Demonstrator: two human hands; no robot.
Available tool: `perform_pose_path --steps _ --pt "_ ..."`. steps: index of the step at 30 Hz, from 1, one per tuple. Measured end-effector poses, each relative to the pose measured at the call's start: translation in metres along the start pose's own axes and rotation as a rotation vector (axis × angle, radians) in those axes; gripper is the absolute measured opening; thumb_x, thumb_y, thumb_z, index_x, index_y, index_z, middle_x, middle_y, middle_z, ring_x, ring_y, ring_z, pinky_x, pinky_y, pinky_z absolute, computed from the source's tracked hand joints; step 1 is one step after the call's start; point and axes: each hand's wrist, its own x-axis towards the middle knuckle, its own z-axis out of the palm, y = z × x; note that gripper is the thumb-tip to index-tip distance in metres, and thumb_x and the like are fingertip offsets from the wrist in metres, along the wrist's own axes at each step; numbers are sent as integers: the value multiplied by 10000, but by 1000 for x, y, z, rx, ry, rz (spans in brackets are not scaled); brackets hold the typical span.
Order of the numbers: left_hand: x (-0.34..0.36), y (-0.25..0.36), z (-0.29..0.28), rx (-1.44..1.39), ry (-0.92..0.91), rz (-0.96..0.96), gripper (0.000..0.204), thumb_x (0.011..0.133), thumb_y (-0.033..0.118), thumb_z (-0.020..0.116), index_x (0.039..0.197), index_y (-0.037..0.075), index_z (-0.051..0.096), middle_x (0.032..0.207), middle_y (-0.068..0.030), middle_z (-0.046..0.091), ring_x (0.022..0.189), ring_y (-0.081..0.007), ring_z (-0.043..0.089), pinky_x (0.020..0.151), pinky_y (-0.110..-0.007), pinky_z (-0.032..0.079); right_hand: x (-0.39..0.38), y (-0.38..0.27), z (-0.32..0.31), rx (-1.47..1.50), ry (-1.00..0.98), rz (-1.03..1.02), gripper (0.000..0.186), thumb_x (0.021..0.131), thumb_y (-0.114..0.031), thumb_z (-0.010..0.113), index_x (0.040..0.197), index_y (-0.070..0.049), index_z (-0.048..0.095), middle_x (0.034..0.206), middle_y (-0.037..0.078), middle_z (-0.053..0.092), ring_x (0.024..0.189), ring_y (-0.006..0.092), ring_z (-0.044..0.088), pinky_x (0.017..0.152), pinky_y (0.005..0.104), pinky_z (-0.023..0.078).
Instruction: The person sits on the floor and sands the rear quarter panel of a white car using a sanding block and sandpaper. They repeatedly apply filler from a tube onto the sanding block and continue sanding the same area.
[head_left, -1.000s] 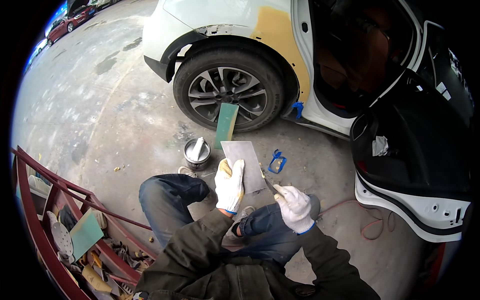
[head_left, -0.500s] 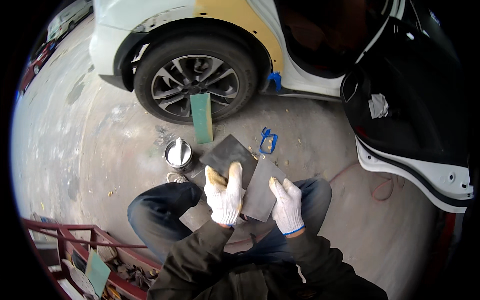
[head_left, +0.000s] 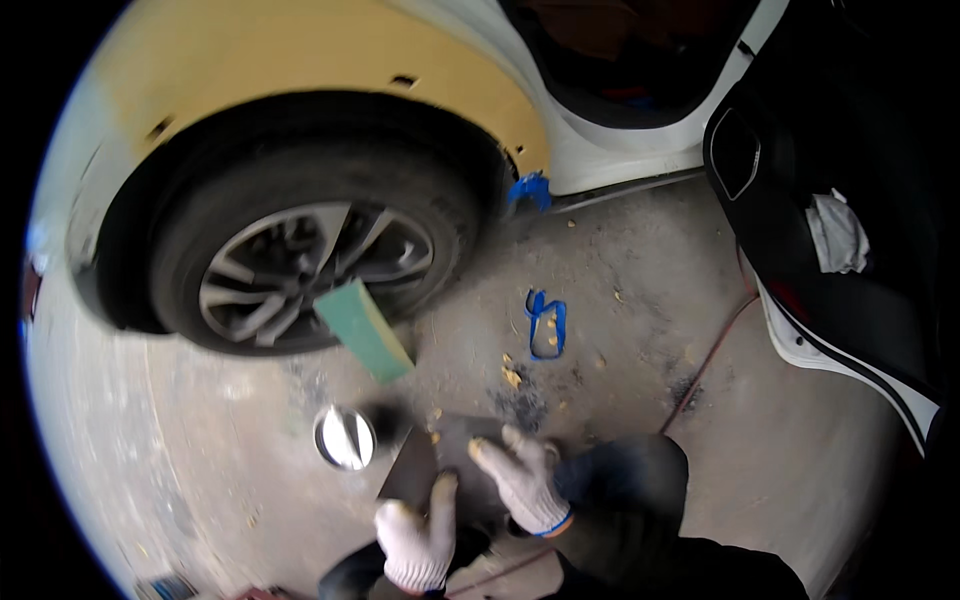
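Both my hands wear white knit gloves and are low in the picture, over a dark grey sheet that looks like sandpaper (head_left: pixel 412 468). My left hand (head_left: pixel 415 545) grips its near left part, thumb stretched along the surface. Farther right, my right hand (head_left: pixel 520 480) pinches the sheet near its right side, thumb and fingers slanting up to the left. Motion blurs the sheet, and its near part is hidden by the gloves. I cannot tell whether it is one layer or two.
An open metal can (head_left: pixel 345 438) stands left of the sheet. A green strip (head_left: pixel 365 332) leans on the car wheel (head_left: pixel 310 270). Blue tape (head_left: pixel 546 330) lies on the floor. At right hangs an open car door (head_left: pixel 830 330), near a red hose (head_left: pixel 712 360).
The view has shifted, so the wheel looms larger and my hands sit lower. My right hand has come closer to my left. The lighter grey sheet no longer shows separately.
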Motion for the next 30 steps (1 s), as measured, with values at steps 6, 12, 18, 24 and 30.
perform_pose_path --steps 6,12,18,24,30 --pt "75 -44 -15 -429 403 -270 389 915 45 651 1265 -41 504 1143 -126 621 957 -174 616 867 -310 517 98 -30 2 209 358 76 227 950 -145 644 1083 37 664 1053 82 683 966 150 643 830 243 512" --pt "53 38 -68 -197 120 -574 390 965 181 637 1281 -25 536 1160 -111 626 1020 -189 593 917 -304 485 180 -84 0 413 745 -92 253 951 -147 638 1123 38 655 1034 67 676 939 111 599 829 257 483" --pt "66 134 -128 32 19 -931 393 952 160 650 1283 -18 536 1126 -101 624 980 -191 590 807 -319 529 226 -138 29 540 866 122 311 950 -170 641 1198 18 631 1082 60 666 963 126 590 895 271 459" --pt "64 154 -171 19 25 -738 377 960 138 634 1288 -12 528 1141 -90 608 983 -186 586 837 -305 516 252 -151 45 647 972 111 351 972 -151 592 1258 53 592 1142 125 664 1024 164 609 902 270 471" --pt "67 169 -185 -1 8 -730 376 950 110 644 1288 -1 524 1136 -83 604 985 -182 583 847 -312 515 269 -150 47 598 988 77 359 995 -102 535 1303 82 548 1218 154 642 1085 181 606 930 257 463"
